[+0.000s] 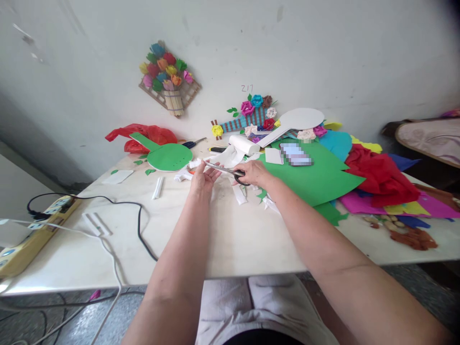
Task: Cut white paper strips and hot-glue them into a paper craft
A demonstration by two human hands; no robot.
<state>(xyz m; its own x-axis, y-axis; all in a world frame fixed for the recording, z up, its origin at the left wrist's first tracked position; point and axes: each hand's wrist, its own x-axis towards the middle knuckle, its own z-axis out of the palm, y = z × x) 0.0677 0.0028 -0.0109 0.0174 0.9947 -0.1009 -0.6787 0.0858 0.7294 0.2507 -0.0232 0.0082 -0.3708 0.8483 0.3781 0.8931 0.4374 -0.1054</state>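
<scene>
A pair of scissors [240, 178] with black handles is in my right hand [254, 173], its blades pointing left. My left hand [205, 178] is turned palm up at the blade tips, thumb and fingers drawn together. Whatever is pinched there is too small to make out. Below and between the hands lie white paper scraps [239, 194]. Behind them rests a white paper roll [244, 144], partly unrolled toward my hands. Left of my left hand is a green paddle-shaped board [169, 157] with a handle.
Green sheets [323, 179], a phone [296, 154] and a white paddle-shaped board [302, 118] lie to the right, near red crepe paper [381, 179]. At the left are a power strip [36, 232] and a black cable [138, 225]. Paper flowers [167, 67] hang on the wall.
</scene>
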